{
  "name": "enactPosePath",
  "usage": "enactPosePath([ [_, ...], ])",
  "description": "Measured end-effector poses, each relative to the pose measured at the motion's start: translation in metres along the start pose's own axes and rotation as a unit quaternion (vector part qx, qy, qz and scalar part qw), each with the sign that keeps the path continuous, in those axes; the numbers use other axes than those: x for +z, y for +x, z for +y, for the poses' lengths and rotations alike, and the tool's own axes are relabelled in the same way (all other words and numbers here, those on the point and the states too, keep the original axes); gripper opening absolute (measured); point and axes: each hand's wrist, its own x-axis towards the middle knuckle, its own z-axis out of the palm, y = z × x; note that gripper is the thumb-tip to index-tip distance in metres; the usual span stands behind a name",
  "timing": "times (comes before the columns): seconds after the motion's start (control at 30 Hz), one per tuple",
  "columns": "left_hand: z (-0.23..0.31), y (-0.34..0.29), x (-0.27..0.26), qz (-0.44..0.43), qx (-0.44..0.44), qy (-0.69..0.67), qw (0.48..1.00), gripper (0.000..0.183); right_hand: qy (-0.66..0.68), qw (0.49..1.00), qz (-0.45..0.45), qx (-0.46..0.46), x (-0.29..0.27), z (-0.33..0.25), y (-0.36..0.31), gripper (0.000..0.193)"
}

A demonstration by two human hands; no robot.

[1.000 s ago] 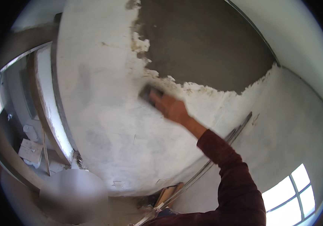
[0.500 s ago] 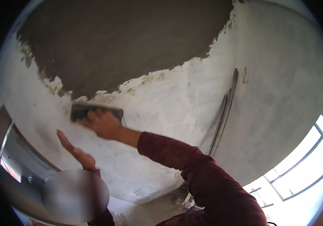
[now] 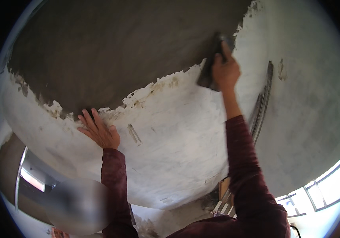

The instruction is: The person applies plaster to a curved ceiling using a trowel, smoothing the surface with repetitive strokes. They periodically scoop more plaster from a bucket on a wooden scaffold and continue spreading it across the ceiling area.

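A wide patch of dark wet plaster (image 3: 118, 47) with a ragged edge covers the upper part of the white wall (image 3: 178, 127). My right hand (image 3: 227, 75) grips a dark rectangular plastering trowel (image 3: 207, 77) near the patch's right edge. The trowel stands steeply, its lower end over the white border; motion blurs it slightly. Fingers spread, my left hand (image 3: 102, 133) lies against the wall at the patch's lowest tip and holds nothing. Both forearms are in dark red sleeves.
Long thin dark bars (image 3: 263, 99) lean on the wall right of my right forearm. Bright barred window openings (image 3: 320, 194) are at the lower right. An opening with a light frame (image 3: 21, 174) is at the lower left. Pale slats (image 3: 221, 207) show below, near my right arm.
My right hand has carried the trowel from the patch's lowest tip up and right to its right edge, turning it steep. My left hand has risen rightward onto the wall. The view has shifted slightly.
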Motion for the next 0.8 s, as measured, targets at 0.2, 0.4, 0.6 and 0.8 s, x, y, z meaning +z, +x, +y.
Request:
enactPosePath([
  [0.2,-0.013,0.0,-0.003,-0.033,0.08,0.057,0.995,0.088,-0.003,0.926,-0.049,-0.375,0.054,-0.055,-0.095,0.059],
  [0.4,-0.01,-0.008,0.008,-0.054,0.059,0.053,0.995,0.089,-0.006,0.993,-0.043,-0.112,0.004,-0.007,0.008,0.034],
  [0.6,-0.015,-0.002,-0.002,-0.059,0.075,0.049,0.994,0.086,0.005,0.964,-0.044,-0.262,0.032,-0.037,-0.068,0.04],
  [0.8,-0.02,-0.005,-0.002,-0.035,0.074,0.02,0.996,0.075,-0.01,0.971,-0.005,-0.241,0.023,-0.041,-0.071,0.047],
])
